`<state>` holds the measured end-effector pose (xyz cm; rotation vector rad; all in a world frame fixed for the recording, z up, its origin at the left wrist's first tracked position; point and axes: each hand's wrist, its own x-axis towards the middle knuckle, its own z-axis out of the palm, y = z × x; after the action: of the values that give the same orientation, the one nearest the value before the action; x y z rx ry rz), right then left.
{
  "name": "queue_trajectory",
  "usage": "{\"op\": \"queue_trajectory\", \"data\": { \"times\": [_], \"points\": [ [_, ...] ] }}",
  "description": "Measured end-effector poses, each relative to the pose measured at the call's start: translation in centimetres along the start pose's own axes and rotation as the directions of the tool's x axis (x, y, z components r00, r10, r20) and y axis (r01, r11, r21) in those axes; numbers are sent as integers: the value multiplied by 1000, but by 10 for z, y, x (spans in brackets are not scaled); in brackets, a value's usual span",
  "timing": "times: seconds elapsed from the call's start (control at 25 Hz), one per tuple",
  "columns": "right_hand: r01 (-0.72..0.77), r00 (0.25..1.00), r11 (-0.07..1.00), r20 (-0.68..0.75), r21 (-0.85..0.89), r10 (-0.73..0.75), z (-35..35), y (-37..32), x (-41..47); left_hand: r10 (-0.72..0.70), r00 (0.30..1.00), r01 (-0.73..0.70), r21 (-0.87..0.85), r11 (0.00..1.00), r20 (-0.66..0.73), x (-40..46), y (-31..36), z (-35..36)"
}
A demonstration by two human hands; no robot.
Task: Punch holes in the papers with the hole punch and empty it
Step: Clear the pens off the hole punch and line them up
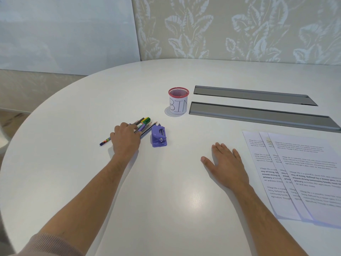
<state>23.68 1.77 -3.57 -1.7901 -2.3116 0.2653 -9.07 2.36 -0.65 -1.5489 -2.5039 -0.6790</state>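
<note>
Beside the pens (pixel 142 124), a small purple hole punch (pixel 159 136) sits upright.

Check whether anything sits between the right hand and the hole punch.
Nothing visible does. The right hand lies flat on bare table, and the purple hole punch stands to its left across open surface; the pens lie beyond it.

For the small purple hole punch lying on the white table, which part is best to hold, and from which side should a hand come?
Probably best to grip the small purple hole punch across its two long sides, coming from above. It sits flat and upright, lever on top, its right side free. The left hand is nearest, but pens and pencils lie close on the left, so fingers there need care.
</note>
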Motion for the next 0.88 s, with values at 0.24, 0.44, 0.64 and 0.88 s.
{"op": "queue_trajectory", "data": {
  "times": [0.24,0.44,0.64,0.88],
  "points": [
    [2,1000,1000,-7,0,-2,0,0,-1,66,997,-74,-210,975,-42,-8,24,0],
    [-4,1000,1000,0,7,4,-1,-1,-1,-11,998,37,-445,895,62,-18,44,-2],
    [-11,1000,1000,8,8,10,-2,-2,-2,-64,985,143,-541,829,162,-24,53,1],
    [-20,1000,1000,6,12,20,-1,-2,-3,-206,867,494,-726,478,454,-18,53,7]
  ]
}}
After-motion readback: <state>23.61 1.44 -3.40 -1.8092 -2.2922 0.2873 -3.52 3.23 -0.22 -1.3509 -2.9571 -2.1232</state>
